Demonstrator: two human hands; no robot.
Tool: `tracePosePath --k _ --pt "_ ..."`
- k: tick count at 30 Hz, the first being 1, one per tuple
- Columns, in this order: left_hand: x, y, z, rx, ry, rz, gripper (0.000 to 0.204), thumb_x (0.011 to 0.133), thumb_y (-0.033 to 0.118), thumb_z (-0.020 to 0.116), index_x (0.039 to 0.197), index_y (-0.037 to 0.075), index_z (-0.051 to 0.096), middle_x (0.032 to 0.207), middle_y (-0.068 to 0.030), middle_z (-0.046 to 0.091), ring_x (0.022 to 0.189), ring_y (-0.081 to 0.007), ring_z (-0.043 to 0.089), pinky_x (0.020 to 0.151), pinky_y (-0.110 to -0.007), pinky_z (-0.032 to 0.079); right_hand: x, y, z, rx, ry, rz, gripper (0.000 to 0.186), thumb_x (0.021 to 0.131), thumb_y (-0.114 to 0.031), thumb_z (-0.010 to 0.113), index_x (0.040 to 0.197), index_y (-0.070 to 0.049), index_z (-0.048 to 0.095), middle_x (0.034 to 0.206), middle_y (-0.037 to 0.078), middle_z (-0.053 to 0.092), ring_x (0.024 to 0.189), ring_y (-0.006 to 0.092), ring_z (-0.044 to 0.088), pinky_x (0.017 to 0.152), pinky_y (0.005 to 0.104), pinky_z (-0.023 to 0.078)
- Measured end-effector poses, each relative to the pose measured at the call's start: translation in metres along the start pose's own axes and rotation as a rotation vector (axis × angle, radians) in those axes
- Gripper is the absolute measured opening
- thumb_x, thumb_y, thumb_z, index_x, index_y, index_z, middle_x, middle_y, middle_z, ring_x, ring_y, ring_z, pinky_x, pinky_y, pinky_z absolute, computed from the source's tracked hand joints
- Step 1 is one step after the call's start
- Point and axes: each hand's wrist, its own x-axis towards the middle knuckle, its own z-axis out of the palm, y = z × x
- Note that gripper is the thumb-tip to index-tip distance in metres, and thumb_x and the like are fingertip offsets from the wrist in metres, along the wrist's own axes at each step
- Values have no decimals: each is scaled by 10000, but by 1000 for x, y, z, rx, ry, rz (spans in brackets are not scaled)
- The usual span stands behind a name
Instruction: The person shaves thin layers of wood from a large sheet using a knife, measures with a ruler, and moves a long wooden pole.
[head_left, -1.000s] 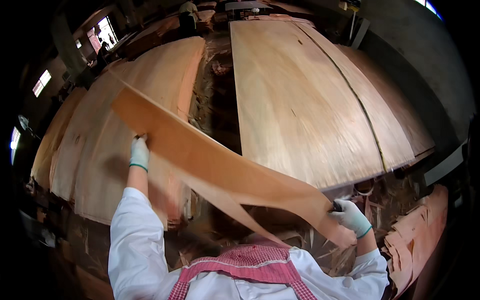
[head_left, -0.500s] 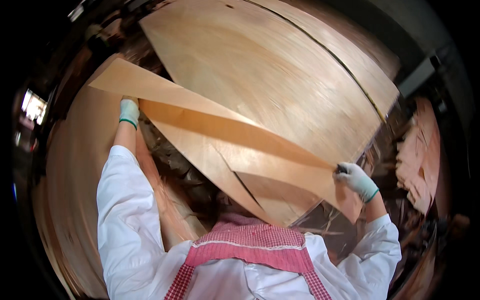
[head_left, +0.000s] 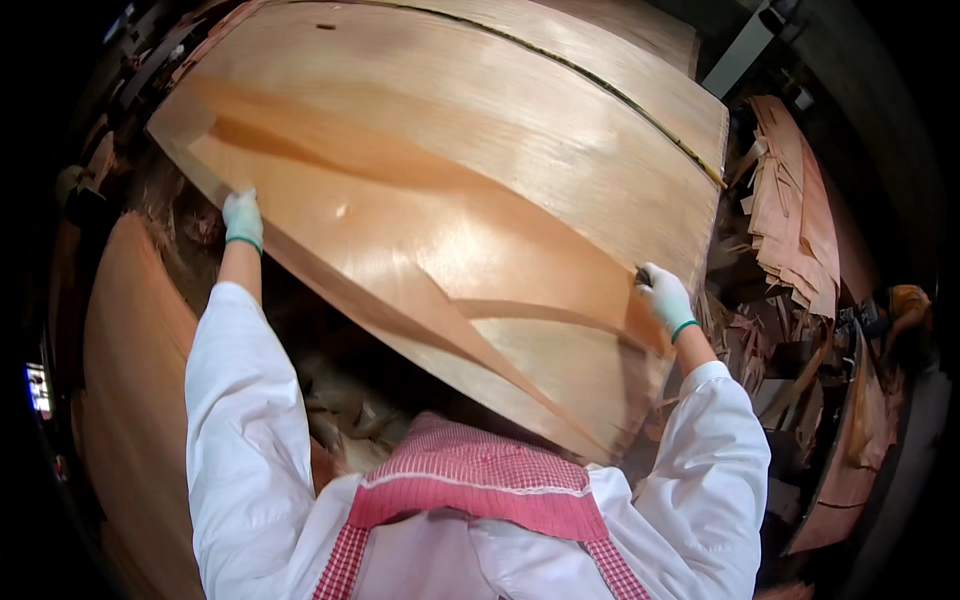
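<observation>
**Both gloved hands on a long veneer strip, over a stack of sheets**

Nearest the camera: red-checked apron bib (head_left: pixel 470 480) over white sleeves (head_left: pixel 240 420), both forearms rising from the lower edge.

Right hand (head_left: pixel 664 297), white glove with a green cuff, fingers closed on the right end of a thin veneer strip (head_left: pixel 400 235). Grip sits on the strip's upper edge; the strip's lower corner hangs below and inward of this hand.

Left hand (head_left: pixel 242 218), same kind of glove, is clamped on the strip's left part, on its lower edge. Hands are well apart, one at each end of the strip, the left one higher in the picture than the right.

The strip runs between the two hands, slanting down from left to right. It is reddish brown with a darker streak along its length, and it bows slightly. A tapering sliver splits off toward its lower right end, between the hands and closer to the right one.

Beyond the strip, past both hands: a stack of large pale veneer sheets (head_left: pixel 560 110), the strip lying across or just above it; cannot tell whether touching.

Left of the left hand, lower down: another broad sheet (head_left: pixel 130 400).

Right of the right hand: loose heap of torn veneer scraps (head_left: pixel 790 210).
</observation>
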Motion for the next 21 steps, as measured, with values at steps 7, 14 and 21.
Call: tracePosePath --k 7,14,21 --pt "73 -86 19 0 -49 -285 225 907 151 614 1058 -16 615 979 -101 642 838 -218 604 748 -349 493 48 -39 30 -10 48 136 181 852 -187 623 980 -60 611 1002 202 655 974 391 607 805 461 482" --pt "127 -117 30 334 89 -467 344 900 239 603 1102 -39 592 1085 -144 640 867 -284 635 738 -407 526 42 -109 62 444 203 247 331 947 -300 543 1061 -1 625 987 268 630 926 437 602 782 460 475" --pt "-91 -28 210 690 -618 663 314 929 201 491 1182 44 592 1247 -143 575 1213 -292 495 1071 -402 357 22 -103 89 189 180 211 313 959 -272 521 1006 24 610 1067 266 575 943 450 559 826 461 471"
